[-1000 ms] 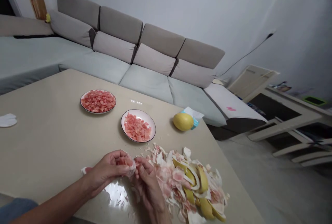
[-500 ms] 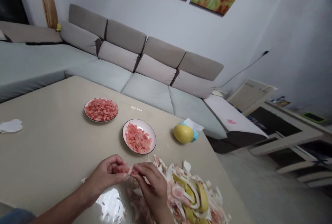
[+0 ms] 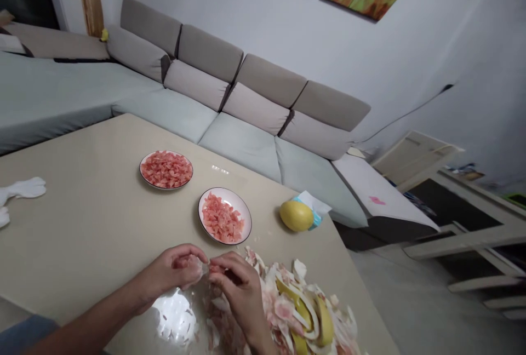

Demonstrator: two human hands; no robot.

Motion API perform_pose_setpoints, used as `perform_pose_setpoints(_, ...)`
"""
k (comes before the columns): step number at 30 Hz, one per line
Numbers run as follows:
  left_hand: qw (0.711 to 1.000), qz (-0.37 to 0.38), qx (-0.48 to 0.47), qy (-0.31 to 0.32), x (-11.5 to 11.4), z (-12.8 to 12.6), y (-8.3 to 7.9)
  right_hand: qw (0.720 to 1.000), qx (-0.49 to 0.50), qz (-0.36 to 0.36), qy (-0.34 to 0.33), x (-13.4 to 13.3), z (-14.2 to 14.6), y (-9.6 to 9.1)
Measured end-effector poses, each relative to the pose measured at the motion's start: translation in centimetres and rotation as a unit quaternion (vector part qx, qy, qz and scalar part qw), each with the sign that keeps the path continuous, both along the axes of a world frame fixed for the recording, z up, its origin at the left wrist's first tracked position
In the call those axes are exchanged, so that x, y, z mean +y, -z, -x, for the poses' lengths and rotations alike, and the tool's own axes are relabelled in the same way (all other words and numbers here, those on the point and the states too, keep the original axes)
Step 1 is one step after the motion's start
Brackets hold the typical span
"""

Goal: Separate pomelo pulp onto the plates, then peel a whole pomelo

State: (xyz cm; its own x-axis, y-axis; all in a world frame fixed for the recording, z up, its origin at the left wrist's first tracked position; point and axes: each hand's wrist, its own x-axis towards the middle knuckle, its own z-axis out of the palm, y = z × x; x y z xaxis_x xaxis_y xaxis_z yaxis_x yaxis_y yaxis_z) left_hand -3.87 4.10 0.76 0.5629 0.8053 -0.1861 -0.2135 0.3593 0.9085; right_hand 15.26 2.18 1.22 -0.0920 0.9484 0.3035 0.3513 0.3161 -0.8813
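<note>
My left hand (image 3: 175,270) is closed on a pomelo segment (image 3: 202,272), its whitish membrane showing at the fingertips. Close against it, my right hand (image 3: 240,284) pinches a small pink piece of pomelo flesh (image 3: 213,269). Just beyond my hands is a white, dark-rimmed plate (image 3: 240,201) partly covered with pink pomelo pulp (image 3: 222,218). Farther left, a second plate (image 3: 146,181) is heaped with pulp (image 3: 166,169). Beside and under my right hand spreads a pile of pomelo peel and membrane (image 3: 304,311), yellow, white and pink.
A whole yellow pomelo (image 3: 296,216) rests against a blue-and-white tissue pack (image 3: 314,210) near the table's right edge. White gloves (image 3: 24,189) lie at the far left of the table (image 3: 94,179). A grey sofa (image 3: 242,136) runs behind it.
Both hands stay close together over the table, the membrane between them now more stretched out. The view has shifted a little, so more of the white gloves shows at left.
</note>
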Motion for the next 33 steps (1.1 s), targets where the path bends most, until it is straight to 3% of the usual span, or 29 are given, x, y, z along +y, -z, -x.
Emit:
perform_pose_setpoints(4,0.996,-0.027,0.079,0.035,0.2,0.0,1.0,0.998,-0.034,-0.004,-0.050,-0.1,0.0,-0.4)
perform_pose_setpoints(8,0.992,-0.019,0.107,0.060,0.3,0.2,0.9,0.993,-0.055,0.016,-0.099,0.1,-0.3,-0.8)
perform_pose_setpoints(23,0.997,0.050,0.038,0.049,-0.2,0.2,-0.3,0.981,-0.087,0.060,-0.160,0.3,-0.1,-3.1)
perform_pose_setpoints(27,0.998,0.042,0.012,0.048,-0.3,0.3,-0.3,0.974,0.023,0.177,-0.136,-0.1,0.0,-2.0)
perform_pose_setpoints(30,0.999,0.030,-0.004,0.044,-0.4,0.5,-0.2,0.939,0.161,0.281,-0.121,-0.5,0.4,-0.3)
perform_pose_setpoints(33,0.999,0.023,-0.013,0.042,-0.4,0.6,-0.3,0.918,0.229,0.312,-0.088,-1.0,1.2,1.1)
